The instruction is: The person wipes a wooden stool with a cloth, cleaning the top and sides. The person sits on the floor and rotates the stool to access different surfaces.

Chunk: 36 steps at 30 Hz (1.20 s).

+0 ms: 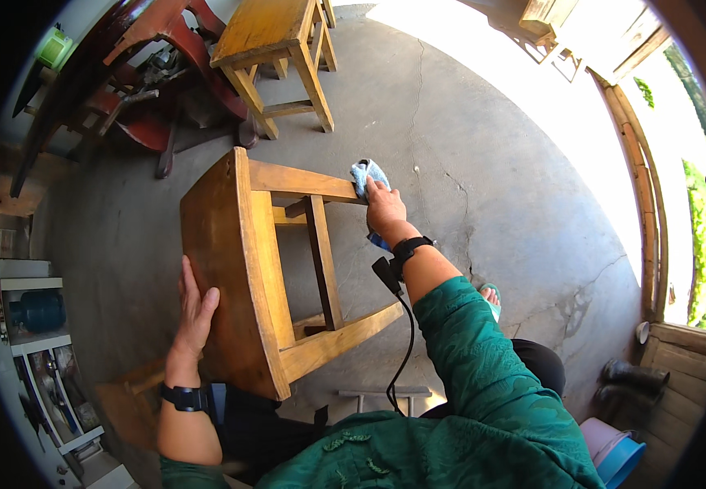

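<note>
A wooden stool (218, 263) lies tipped on its side before me, its seat turned to the left and its legs pointing right. My left hand (197, 305) rests against the flat of the seat, thumb and fingers apart. At the end of the upper leg, my right hand (385, 205) holds a light blue cloth (366, 174) against the wood. Part of the cloth hangs below the hand. A black cable (411, 348) runs down from a device at my right wrist.
Another wooden stool (264, 30) stands upright at the top, beside dark red wooden furniture (206, 67). Shelves with a blue gas cylinder (41, 310) are at the left. Rubber boots (634, 376) and buckets (610, 452) sit at the lower right. The concrete floor (512, 202) has cracks.
</note>
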Each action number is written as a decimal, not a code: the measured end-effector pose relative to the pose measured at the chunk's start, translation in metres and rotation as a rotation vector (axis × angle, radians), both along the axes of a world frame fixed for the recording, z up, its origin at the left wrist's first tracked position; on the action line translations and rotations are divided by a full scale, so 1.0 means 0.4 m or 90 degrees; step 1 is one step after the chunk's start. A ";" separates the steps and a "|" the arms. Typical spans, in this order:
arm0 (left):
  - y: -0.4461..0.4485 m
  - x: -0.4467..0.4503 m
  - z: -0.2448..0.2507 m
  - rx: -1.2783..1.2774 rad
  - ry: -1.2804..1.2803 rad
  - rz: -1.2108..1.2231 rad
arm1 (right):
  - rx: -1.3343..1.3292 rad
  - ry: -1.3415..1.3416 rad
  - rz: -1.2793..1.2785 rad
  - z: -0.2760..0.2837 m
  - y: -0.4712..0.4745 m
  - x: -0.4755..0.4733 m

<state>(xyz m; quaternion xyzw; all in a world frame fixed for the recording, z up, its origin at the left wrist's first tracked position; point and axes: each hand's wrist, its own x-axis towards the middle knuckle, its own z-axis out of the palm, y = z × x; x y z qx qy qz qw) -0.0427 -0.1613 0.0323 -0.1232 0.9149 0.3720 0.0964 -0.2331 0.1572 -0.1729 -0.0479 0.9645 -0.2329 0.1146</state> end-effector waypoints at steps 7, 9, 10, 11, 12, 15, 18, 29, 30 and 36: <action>0.001 -0.004 0.008 0.004 -0.044 0.006 | 0.218 -0.311 0.079 -0.028 0.125 0.033; -0.003 -0.008 -0.001 0.001 -0.027 -0.005 | 0.212 -0.315 0.152 -0.014 0.166 0.077; -0.006 -0.008 -0.006 -0.012 -0.020 -0.010 | 0.195 -0.313 0.134 -0.005 0.180 0.097; -0.009 -0.009 -0.010 -0.025 -0.025 -0.014 | 0.172 -0.277 0.159 0.008 0.194 0.120; -0.011 -0.012 -0.014 -0.038 -0.031 -0.018 | 0.136 -0.298 0.138 0.022 0.200 0.135; -0.013 -0.024 -0.027 -0.034 -0.033 -0.014 | 0.091 -0.293 0.154 0.082 0.198 0.169; 0.000 -0.029 -0.032 -0.024 0.022 -0.003 | -0.084 -0.214 0.134 0.174 0.158 0.175; 0.042 0.045 -0.025 -0.131 0.059 -0.081 | -0.409 0.107 -0.006 0.374 -0.117 0.135; 0.044 0.052 -0.028 -0.141 0.064 -0.088 | -0.374 0.190 -0.006 0.367 -0.128 0.135; 0.054 0.055 -0.018 -0.151 0.061 -0.125 | -0.171 0.217 0.079 0.291 -0.159 0.146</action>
